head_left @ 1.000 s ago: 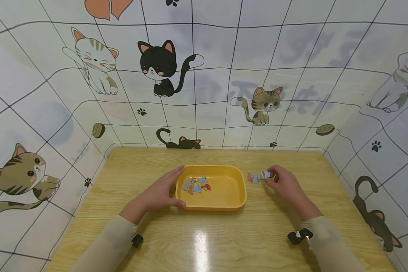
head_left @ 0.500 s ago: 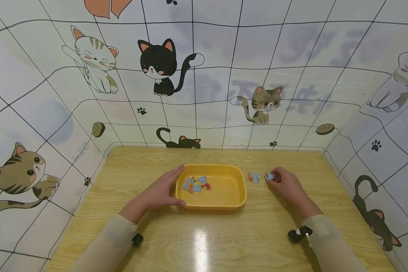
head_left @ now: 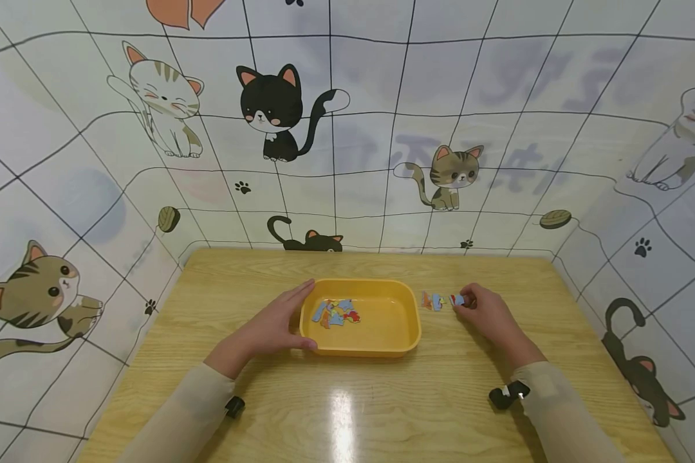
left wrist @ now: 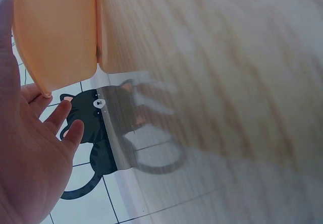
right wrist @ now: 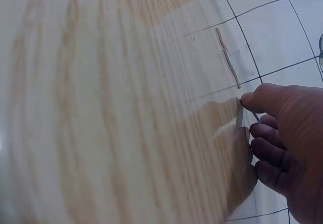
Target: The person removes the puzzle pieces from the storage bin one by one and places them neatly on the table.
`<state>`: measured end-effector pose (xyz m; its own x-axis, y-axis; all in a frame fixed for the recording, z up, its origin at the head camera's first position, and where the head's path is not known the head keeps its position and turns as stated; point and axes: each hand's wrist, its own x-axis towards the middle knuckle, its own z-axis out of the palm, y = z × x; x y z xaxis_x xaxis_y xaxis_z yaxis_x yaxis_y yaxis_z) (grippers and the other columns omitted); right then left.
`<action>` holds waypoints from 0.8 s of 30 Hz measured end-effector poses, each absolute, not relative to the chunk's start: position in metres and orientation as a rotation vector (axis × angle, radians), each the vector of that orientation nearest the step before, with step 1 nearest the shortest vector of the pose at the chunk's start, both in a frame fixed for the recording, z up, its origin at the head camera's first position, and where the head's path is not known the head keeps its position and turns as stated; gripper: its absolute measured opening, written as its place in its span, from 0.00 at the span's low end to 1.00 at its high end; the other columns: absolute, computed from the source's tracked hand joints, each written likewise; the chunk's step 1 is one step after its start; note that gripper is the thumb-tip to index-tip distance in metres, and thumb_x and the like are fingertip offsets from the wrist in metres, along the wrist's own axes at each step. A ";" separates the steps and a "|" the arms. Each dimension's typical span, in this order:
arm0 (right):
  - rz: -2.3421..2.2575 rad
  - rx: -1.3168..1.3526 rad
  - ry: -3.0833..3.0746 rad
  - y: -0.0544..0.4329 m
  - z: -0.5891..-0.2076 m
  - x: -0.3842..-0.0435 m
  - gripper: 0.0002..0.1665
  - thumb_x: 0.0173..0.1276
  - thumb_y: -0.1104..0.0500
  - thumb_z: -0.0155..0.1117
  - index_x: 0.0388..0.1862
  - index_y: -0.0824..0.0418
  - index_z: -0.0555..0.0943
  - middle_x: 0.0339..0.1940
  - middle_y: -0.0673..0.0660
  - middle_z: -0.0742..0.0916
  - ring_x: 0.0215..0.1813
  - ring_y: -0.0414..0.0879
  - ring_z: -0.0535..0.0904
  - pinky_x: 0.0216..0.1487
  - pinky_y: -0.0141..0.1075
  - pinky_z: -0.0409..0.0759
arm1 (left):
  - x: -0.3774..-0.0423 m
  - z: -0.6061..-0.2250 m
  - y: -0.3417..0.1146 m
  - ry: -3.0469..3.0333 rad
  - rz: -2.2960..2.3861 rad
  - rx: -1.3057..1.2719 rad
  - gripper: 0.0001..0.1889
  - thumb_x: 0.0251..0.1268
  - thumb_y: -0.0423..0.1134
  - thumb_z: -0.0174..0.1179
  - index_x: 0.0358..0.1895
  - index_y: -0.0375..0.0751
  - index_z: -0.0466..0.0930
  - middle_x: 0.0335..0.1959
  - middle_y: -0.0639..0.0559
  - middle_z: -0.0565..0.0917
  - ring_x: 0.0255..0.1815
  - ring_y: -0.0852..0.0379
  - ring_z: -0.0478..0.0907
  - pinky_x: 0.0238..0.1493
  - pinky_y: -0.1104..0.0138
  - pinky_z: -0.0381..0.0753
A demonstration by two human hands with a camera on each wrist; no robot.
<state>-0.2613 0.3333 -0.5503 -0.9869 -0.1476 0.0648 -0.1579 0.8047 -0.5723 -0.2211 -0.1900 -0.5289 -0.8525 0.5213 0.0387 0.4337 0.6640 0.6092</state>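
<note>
A yellow tray (head_left: pixel 390 321) lies on the table, holding several colourful puzzle pieces (head_left: pixel 336 313) at its left side. My left hand (head_left: pixel 275 325) spans the tray's left end, thumb at the near corner and fingertips at the far one, with fairly straight fingers. In the left wrist view, the fingers touch the tray's outer wall (left wrist: pixel 55 37). Right of the tray, my right hand (head_left: pixel 488 313) pinches a red, white and blue puzzle piece (head_left: pixel 456 300) between thumb and fingers. This piece tilts slightly off the table in the right wrist view. Two joined-looking puzzle pieces (head_left: pixel 432 301) lie just left of it.
The wooden table (head_left: pixel 347 399) ends at a white wall (head_left: pixel 365 141) printed with cartoon cats and grid lines. Similar walls close in at both sides. Black camera straps sit on both wrists.
My right hand has drawn its puzzle piece slightly right, away from the two lying pieces, and turned it a little. The left hand and the tray stay put.
</note>
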 end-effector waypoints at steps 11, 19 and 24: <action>0.979 0.237 -2.968 0.332 -0.549 -0.261 0.22 0.77 0.57 0.76 0.60 0.68 0.81 0.43 0.57 0.87 0.45 0.53 0.83 0.48 0.52 0.83 | -0.222 -0.529 -0.190 2.736 0.949 0.795 0.72 0.50 0.71 0.82 0.93 0.52 0.48 0.93 0.59 0.48 0.92 0.44 0.50 0.87 0.41 0.57; 1.010 0.203 -2.978 0.330 -0.549 -0.261 0.21 0.77 0.58 0.76 0.60 0.68 0.81 0.43 0.57 0.86 0.44 0.51 0.81 0.47 0.49 0.81 | -0.221 -0.529 -0.190 2.729 0.960 0.788 0.72 0.50 0.71 0.83 0.93 0.52 0.48 0.93 0.58 0.48 0.92 0.44 0.50 0.87 0.42 0.56; 1.013 0.193 -2.984 0.329 -0.549 -0.261 0.21 0.78 0.57 0.76 0.60 0.68 0.81 0.43 0.57 0.86 0.44 0.52 0.81 0.47 0.49 0.81 | -0.222 -0.529 -0.190 2.733 0.957 0.789 0.72 0.50 0.70 0.83 0.93 0.52 0.48 0.93 0.58 0.49 0.92 0.44 0.50 0.87 0.43 0.56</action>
